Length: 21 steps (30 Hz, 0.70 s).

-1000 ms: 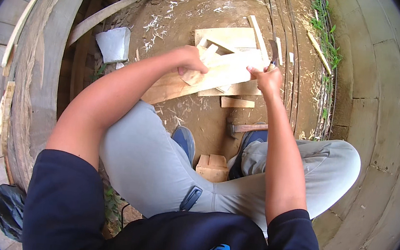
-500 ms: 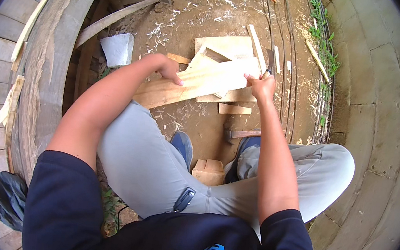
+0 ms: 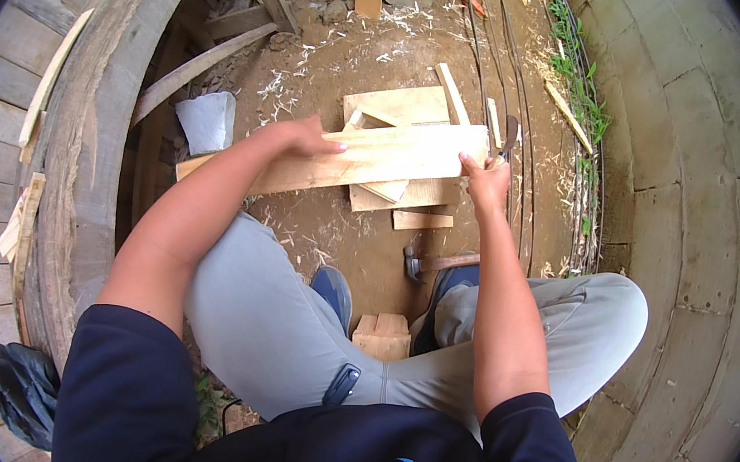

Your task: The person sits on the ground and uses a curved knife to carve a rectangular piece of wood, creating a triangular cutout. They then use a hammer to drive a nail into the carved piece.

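A long pale wooden plank [image 3: 406, 155] lies crosswise in front of me, above my knees. My left hand [image 3: 309, 137] is closed on its near-left part, the thumb on the upper face and the other fingers mostly hidden. At the plank's right end, my right hand [image 3: 487, 184] has its thumb against the edge. A knife with a dark curved blade [image 3: 510, 136] sticks up from that same hand; its handle is mostly covered by the fingers. Under the plank, several cut boards [image 3: 403, 102] lie stacked loosely on the dirt, partly hidden.
A claw hammer [image 3: 449, 261] lies by my right shoe. A small wooden block [image 3: 383, 336] sits between my feet. Dark rods [image 3: 500, 54] run along the ground near the block wall [image 3: 699, 223]. At left are a thick timber beam [image 3: 91, 154] and a whitish chunk [image 3: 206, 121].
The plank has swung to a flatter angle, and its left end now shows past my left forearm. Both hands stay on it. The knife blade has turned slightly to the right.
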Motion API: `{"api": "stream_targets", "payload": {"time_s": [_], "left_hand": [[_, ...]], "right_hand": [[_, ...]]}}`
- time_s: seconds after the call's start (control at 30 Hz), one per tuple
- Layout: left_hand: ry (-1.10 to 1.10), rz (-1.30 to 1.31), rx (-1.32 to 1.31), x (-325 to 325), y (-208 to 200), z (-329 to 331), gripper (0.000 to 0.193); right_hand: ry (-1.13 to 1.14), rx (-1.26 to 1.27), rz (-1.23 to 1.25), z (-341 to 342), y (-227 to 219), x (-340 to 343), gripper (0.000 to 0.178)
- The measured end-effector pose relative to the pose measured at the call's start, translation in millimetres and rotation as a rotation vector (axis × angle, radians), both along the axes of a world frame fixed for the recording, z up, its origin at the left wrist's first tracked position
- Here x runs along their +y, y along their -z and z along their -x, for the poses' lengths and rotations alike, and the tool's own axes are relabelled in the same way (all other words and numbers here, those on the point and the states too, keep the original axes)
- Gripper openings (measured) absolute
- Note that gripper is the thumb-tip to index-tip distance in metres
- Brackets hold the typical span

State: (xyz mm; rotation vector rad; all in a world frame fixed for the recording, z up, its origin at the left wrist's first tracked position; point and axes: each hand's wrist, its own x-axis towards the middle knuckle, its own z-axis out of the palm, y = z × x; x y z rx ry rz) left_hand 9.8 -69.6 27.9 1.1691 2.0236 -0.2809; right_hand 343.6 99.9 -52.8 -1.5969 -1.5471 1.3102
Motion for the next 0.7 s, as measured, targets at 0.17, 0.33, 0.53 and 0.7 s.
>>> {"api": "stream_targets", "payload": {"time_s": [0.17, 0.33, 0.53, 0.7], "left_hand": [[0.099, 0.126, 0.05, -10, -4, -12, 0.107], [0.185, -0.169, 0.199, -7, -13, -47, 0.097], [0.222, -0.321, -0.239, 9, 10, -72, 0.048], [0.234, -0.365, -0.194, 7, 30, -72, 0.046]], "right_hand": [[-0.046, -0.199, -0.034, 8, -16, -12, 0.061], [-0.148, -0.511, -0.219, 24, -66, -31, 0.062], [-0.107, -0.599, -0.256, 31, -98, -51, 0.055], [-0.26, -0.394, -0.193, 43, -107, -93, 0.036]]}}
